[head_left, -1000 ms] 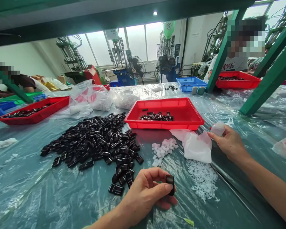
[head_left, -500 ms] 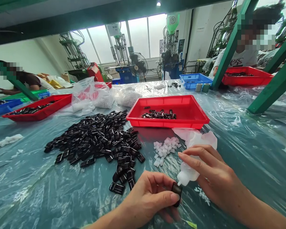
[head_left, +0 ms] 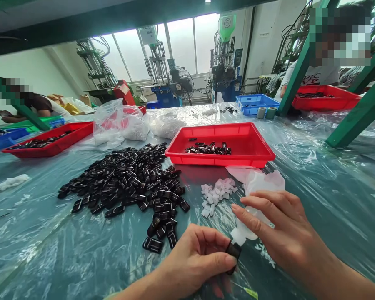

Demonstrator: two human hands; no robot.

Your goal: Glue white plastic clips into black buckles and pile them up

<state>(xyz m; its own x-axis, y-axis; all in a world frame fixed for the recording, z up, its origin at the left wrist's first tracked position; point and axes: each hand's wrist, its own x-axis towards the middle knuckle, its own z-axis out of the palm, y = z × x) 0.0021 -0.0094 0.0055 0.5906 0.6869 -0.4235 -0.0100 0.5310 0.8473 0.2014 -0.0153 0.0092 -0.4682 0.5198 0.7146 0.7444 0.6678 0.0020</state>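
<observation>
My left hand (head_left: 203,258) pinches a small black plastic piece (head_left: 233,255) between thumb and fingers. In my right hand (head_left: 287,233) is a translucent white squeeze bottle (head_left: 247,230), tilted with its nozzle end down at the top of the black piece. The bottle's far side is partly hidden behind my fingers. Beyond the left hand spreads a large pile of similar black pieces (head_left: 125,179). A little heap of small white pieces (head_left: 217,193) lies past the bottle, and thin white scraps (head_left: 265,253) lie beneath the right hand.
A red tray (head_left: 220,160) holding some black pieces stands behind the white heap. Crumpled white plastic (head_left: 264,179) lies before it. Clear bags (head_left: 134,125) and another red tray (head_left: 53,143) are farther left. Green posts (head_left: 346,121) rise at right; two people sit across the plastic-covered table.
The black piece has turned slightly in my left hand and shifted a little right. The bottle's nozzle end has moved slightly, and my right fingers have spread a bit over the bottle.
</observation>
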